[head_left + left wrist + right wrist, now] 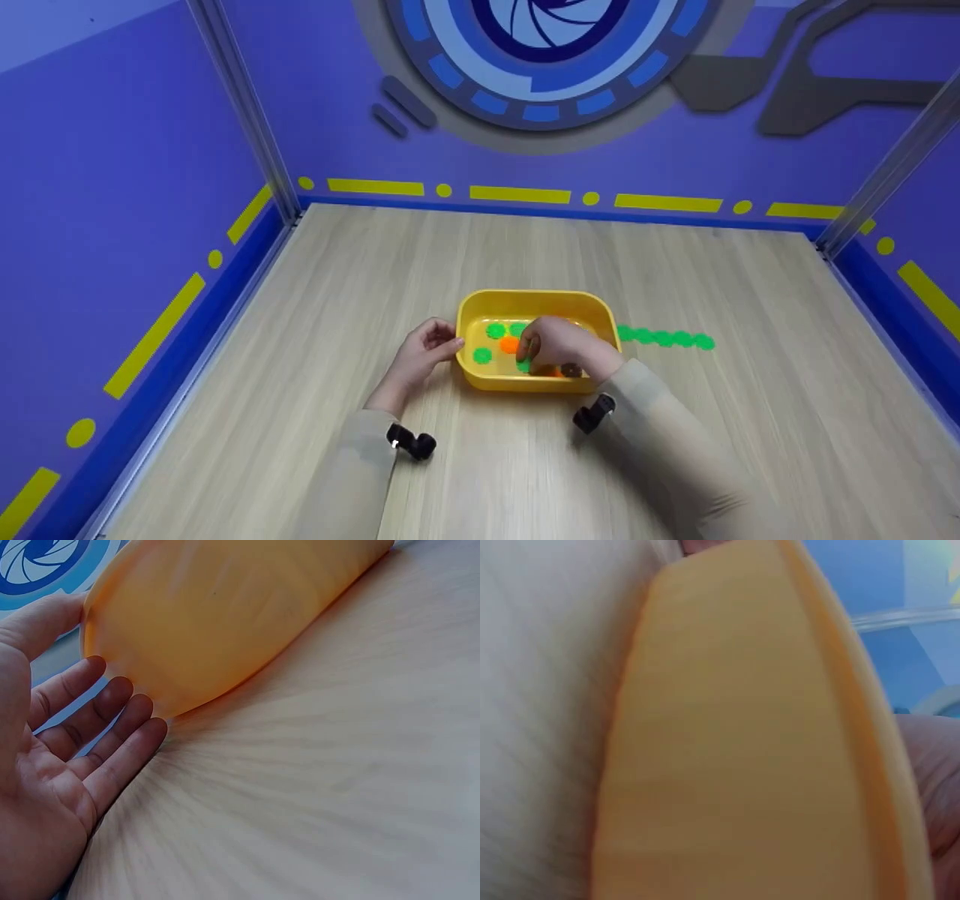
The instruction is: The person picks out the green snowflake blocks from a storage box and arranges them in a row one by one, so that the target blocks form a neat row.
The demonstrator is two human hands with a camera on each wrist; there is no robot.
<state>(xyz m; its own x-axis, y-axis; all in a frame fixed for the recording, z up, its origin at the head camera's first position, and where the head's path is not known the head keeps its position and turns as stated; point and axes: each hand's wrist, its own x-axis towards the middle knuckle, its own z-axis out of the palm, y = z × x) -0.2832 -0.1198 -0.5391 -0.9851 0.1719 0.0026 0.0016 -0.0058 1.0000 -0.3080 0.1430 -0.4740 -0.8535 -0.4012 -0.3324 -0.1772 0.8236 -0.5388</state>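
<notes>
A yellow plastic tub (536,384) stands on the table with small notched discs in it, several green (482,355), one orange (509,345) and one dark brown (571,370). My left hand (427,349) holds the tub's left end, thumb at the rim and fingertips against the outer wall (202,622). My right hand (556,343) reaches down inside with bent fingers. A green disc (523,367) shows right at its fingertips; I cannot tell whether they pinch it. In the right wrist view the tub wall (735,720) hides most of that hand.
A row of green notched discs (664,338) runs rightward from the tub across the wooden table (375,262). Blue-purple panels (465,165) with yellow markings stand at the back and sides. Each sleeve carries a small black wrist camera (411,442).
</notes>
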